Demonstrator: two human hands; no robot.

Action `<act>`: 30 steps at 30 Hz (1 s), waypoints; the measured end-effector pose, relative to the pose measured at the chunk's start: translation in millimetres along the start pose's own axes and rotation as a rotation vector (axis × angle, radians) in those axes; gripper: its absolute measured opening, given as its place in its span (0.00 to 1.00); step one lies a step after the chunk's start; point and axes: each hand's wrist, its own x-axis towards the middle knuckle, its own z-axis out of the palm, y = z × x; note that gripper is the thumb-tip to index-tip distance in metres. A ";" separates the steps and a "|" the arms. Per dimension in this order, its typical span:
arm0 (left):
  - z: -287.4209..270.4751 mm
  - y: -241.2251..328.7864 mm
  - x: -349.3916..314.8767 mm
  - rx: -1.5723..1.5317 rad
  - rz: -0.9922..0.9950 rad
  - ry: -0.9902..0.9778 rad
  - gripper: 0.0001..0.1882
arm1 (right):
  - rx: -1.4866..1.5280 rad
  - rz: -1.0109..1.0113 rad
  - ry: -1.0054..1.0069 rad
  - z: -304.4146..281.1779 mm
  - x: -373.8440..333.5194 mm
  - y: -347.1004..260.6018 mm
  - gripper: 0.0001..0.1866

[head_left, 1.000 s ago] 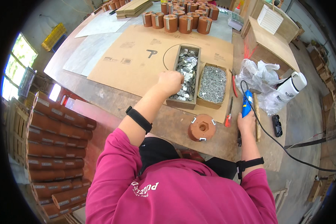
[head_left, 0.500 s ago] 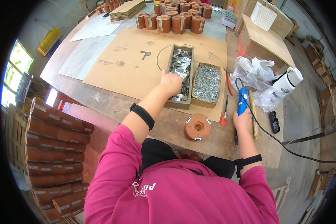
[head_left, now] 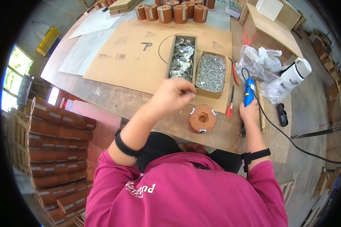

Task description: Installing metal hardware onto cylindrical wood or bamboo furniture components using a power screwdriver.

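My left hand (head_left: 173,95) is raised near the front end of a long wooden box (head_left: 193,68) of small flat metal pieces (head_left: 182,56). Its fingers are pinched together, and what they hold, if anything, is too small to make out. A round orange-brown block (head_left: 195,120) with a hexagonal hole and several small metal clips round its rim lies on the table just in front of that hand. On the right, my right hand (head_left: 250,112) is wrapped round a blue corded electric screwdriver (head_left: 249,94), its tip pointing toward me.
Beside the wooden box stands a carton of screws (head_left: 211,73). Red-handled pliers (head_left: 235,73), a screwdriver (head_left: 230,106), a wooden stick (head_left: 260,102), plastic bags (head_left: 259,62) and a white bottle (head_left: 293,73) lie rightward. More brown blocks (head_left: 165,14) stand at the back; brown cylinders (head_left: 58,142) are stacked left.
My left hand has come out of the metal-piece box and moved toward me, near the round block. My right hand stays on the electric screwdriver. The view has shifted slightly.
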 end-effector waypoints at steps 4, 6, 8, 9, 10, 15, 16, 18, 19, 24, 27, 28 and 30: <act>28.0 28.1 -34.0 0.327 0.310 -0.079 0.04 | -0.017 -0.007 -0.024 -2.1 -0.7 -0.7 0.26; 43.5 31.0 -43.3 0.387 0.314 -0.119 0.04 | -0.001 0.031 -0.058 -4.8 -2.0 -2.5 0.27; 56.1 25.4 -49.7 0.430 0.284 -0.139 0.06 | -0.009 0.029 -0.052 -2.3 -1.2 -1.0 0.27; 59.7 23.8 -51.5 0.476 0.255 -0.158 0.08 | -0.015 0.024 -0.046 -1.2 -0.7 -0.1 0.28; 60.7 23.5 -52.5 0.471 0.254 -0.163 0.08 | -0.018 0.030 -0.049 -1.1 -0.5 -0.2 0.28; 59.3 23.9 -59.1 0.414 0.240 -0.079 0.19 | 0.005 0.038 -0.055 0.2 2.4 -0.7 0.29; 59.0 24.6 -60.1 0.411 0.237 -0.082 0.19 | 0.002 0.040 -0.059 0.5 2.4 -0.2 0.29; 58.8 25.4 -62.0 0.351 0.200 -0.018 0.22 | 0.015 0.029 -0.045 -0.1 2.3 0.7 0.28; 58.2 25.1 -62.8 0.349 0.196 -0.021 0.22 | 0.012 0.030 -0.049 -1.3 2.2 0.0 0.28; 60.9 13.1 -70.9 0.282 0.242 0.085 0.21 | -0.026 0.050 -0.094 -2.1 2.7 -2.9 0.29; 65.5 9.2 -74.8 0.215 0.234 0.120 0.19 | -0.020 0.049 -0.053 2.8 3.8 0.9 0.29; 66.3 8.0 -75.9 0.213 0.231 0.119 0.19 | -0.023 0.049 -0.056 3.3 3.7 1.4 0.29; 67.2 6.1 -77.8 0.170 0.247 0.146 0.19 | -0.028 0.042 -0.047 3.9 3.8 1.5 0.29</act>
